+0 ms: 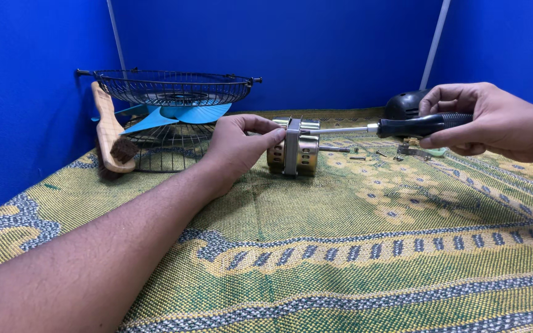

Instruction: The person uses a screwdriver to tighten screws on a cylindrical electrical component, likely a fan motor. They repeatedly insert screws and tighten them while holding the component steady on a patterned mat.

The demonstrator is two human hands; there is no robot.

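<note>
A woven green and yellow mat (353, 246) with blue patterned bands covers the table in the foreground. The left forearm stretches across it to the left hand (239, 148), which grips the brass-coloured fan motor (294, 148) standing on the mat, fingers curled over its top and near end. The right hand (495, 120) is clenched around the black handle of a screwdriver (396, 127), whose metal shaft lies level and meets the motor's top edge. Small screws (365, 155) lie scattered on the mat just past the motor. Farther back stand 2 wire fan guards (174, 89), a light blue fan blade (174, 116) between them, a wooden brush (111, 132) leaning beside, and a dark fan housing (405, 105).
</note>
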